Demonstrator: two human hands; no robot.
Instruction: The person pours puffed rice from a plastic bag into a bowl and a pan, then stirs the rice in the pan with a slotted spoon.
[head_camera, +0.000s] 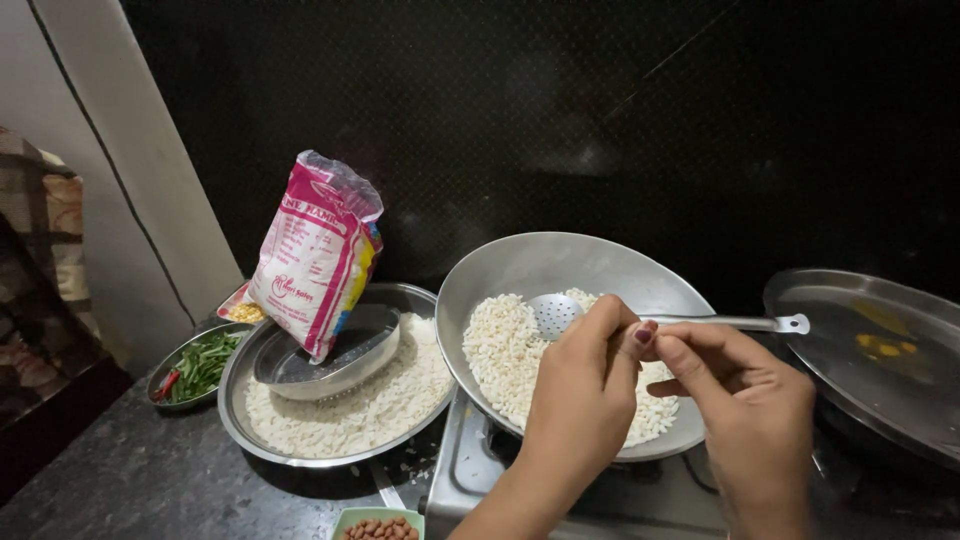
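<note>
Puffed rice (light, crumbly) is pinched between both hands' fingers, left hand and right hand, mid-frame over the wok; best pinched gently.

dim, dark backdrop; soft overhead light, mild glare, sharp focus.

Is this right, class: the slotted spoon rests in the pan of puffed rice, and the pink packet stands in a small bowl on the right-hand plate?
Not quite. The head view shows the pink packet in the small bowl on the left-hand plate. The slotted spoon does rest in the pan of puffed rice.
</note>
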